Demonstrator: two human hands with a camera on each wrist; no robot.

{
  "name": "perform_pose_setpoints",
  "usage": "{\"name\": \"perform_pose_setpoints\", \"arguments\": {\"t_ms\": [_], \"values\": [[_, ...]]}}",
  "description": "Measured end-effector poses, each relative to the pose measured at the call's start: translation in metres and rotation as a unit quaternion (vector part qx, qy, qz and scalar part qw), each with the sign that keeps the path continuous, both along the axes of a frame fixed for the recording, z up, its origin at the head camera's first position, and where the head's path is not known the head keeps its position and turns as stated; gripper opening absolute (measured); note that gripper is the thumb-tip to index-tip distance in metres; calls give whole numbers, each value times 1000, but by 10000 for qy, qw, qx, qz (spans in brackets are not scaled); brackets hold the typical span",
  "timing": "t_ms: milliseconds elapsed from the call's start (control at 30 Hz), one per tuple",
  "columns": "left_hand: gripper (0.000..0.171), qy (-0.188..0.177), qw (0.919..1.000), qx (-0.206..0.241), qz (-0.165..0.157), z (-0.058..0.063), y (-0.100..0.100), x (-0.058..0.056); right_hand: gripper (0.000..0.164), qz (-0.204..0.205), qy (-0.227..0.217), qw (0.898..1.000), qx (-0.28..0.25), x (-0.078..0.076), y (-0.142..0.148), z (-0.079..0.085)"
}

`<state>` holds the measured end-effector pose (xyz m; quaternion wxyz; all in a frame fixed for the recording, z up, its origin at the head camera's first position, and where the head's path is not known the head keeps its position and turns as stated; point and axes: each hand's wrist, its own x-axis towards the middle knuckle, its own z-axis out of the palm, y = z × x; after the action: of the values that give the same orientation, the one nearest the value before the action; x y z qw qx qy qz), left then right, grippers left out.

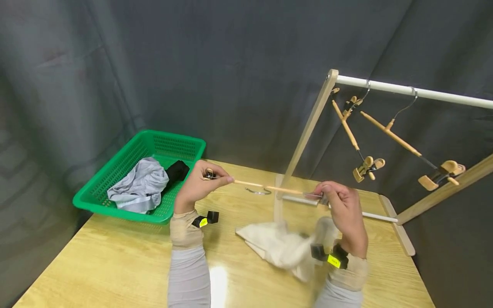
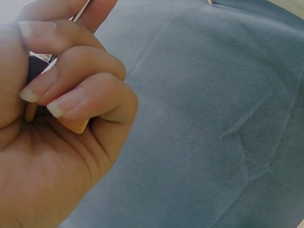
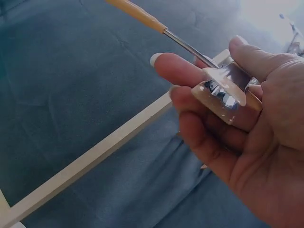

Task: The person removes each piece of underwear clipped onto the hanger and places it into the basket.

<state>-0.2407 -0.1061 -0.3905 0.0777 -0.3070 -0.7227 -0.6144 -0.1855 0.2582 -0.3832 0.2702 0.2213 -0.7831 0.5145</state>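
A wooden clip hanger stretches level between my two hands. Its metal hook points down toward me. My left hand grips the hanger's left end, fingers curled around the clip there. At the other end, my right hand holds the right clip, with curled fingers below it and the thumb above. In the right wrist view this clip shows metal and wooden jaws with no cloth between them. Below the hanger is a crumpled cream cloth, partly blurred near the right wrist.
A green basket at the left holds grey clothing and a black item. On the right stands a wooden rack whose white rail carries two clip hangers. A dark curtain hangs behind the table.
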Motion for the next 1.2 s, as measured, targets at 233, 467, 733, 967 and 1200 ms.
{"name": "perform_pose_setpoints", "arguments": {"t_ms": [233,467,733,967,1200], "values": [[8,-135,9999,63,-31,-6,1,1,30,995,-648,9905,-697,1,0,-3],[8,27,9999,73,-88,3,5,-3,37,1054,-203,9900,-919,-4,-5,0],[6,-185,9998,-77,-36,-3,10,-2,15,899,-558,9878,-1147,2,-4,-4],[5,-368,9989,-284,31,-6,17,-7,10,-440,-630,9946,-693,4,-4,-4],[26,-585,9955,-547,511,-6,26,-17,12,276,809,9738,-2108,-4,-8,-1]]}}
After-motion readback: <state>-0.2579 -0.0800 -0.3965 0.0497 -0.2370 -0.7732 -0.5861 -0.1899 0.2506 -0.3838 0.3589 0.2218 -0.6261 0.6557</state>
